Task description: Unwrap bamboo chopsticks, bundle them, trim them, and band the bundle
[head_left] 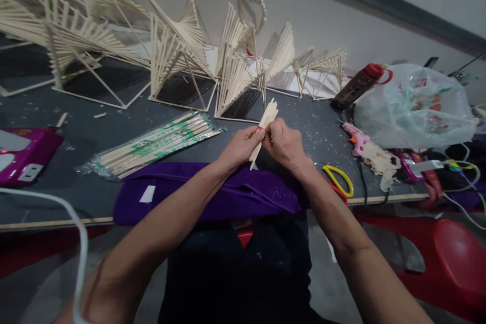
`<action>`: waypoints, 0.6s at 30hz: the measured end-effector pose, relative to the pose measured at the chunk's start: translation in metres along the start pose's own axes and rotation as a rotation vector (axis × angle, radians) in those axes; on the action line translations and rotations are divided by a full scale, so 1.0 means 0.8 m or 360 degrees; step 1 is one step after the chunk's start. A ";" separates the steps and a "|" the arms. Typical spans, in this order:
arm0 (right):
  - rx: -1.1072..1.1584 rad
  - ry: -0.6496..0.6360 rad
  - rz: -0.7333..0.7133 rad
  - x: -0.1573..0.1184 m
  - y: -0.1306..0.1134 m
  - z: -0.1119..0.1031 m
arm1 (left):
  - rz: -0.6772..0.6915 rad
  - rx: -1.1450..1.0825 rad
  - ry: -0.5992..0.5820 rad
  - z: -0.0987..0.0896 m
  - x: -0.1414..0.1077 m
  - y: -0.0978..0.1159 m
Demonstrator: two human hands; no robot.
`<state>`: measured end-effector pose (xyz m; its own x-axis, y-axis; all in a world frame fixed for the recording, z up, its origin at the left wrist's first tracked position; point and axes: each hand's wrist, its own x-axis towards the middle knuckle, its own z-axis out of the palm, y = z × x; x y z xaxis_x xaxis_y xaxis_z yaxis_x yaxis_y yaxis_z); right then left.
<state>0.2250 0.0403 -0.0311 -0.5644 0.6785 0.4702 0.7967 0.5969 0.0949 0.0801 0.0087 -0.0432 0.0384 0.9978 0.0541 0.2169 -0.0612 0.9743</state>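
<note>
A bundle of thin wooden sticks (269, 113) stands tilted between my hands, a red band round its middle. My left hand (243, 143) is closed around the bundle from the left, thumb near the red band. From the right, my right hand (283, 143) meets it with curled fingers pinched close to the band; what those fingertips hold is hidden. Beneath my wrists lies a folded purple cloth (212, 192) with a small white label. Plastic-wrapped chopsticks (159, 143) with green print lie left of my hands.
Several twisted stick models (237, 78) line the wall side of the dark table (96, 111). To the right are a bottle (359, 86), a plastic bag (413, 106), a pink glue gun (356, 137) and yellow-handled scissors (339, 179). A magenta device (28, 157) sits left, near a white cable (72, 210).
</note>
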 end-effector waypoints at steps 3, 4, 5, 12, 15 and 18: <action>-0.0022 -0.0121 -0.0002 0.008 -0.003 0.003 | -0.0024 0.0002 0.0081 -0.003 0.000 -0.002; -0.0031 -0.0161 -0.0004 0.011 -0.004 0.004 | -0.0023 0.0018 0.0100 -0.004 0.000 -0.003; -0.0039 -0.0204 -0.0010 0.013 -0.004 0.005 | -0.0021 0.0037 0.0113 -0.005 0.000 -0.004; -0.0116 -0.0512 -0.0239 0.032 0.007 -0.011 | -0.0069 -0.0047 0.0002 -0.009 -0.004 -0.006; -0.0172 -0.0557 -0.0332 0.037 0.010 -0.018 | -0.0145 -0.0156 -0.0030 -0.007 -0.004 -0.007; -0.0177 -0.0532 -0.0418 0.035 0.011 -0.014 | -0.0219 -0.0279 -0.0039 -0.004 -0.002 -0.011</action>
<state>0.2185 0.0596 -0.0071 -0.7755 0.6218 0.1094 0.6247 0.7306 0.2757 0.0750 0.0074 -0.0510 0.0443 0.9954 -0.0850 0.0487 0.0828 0.9954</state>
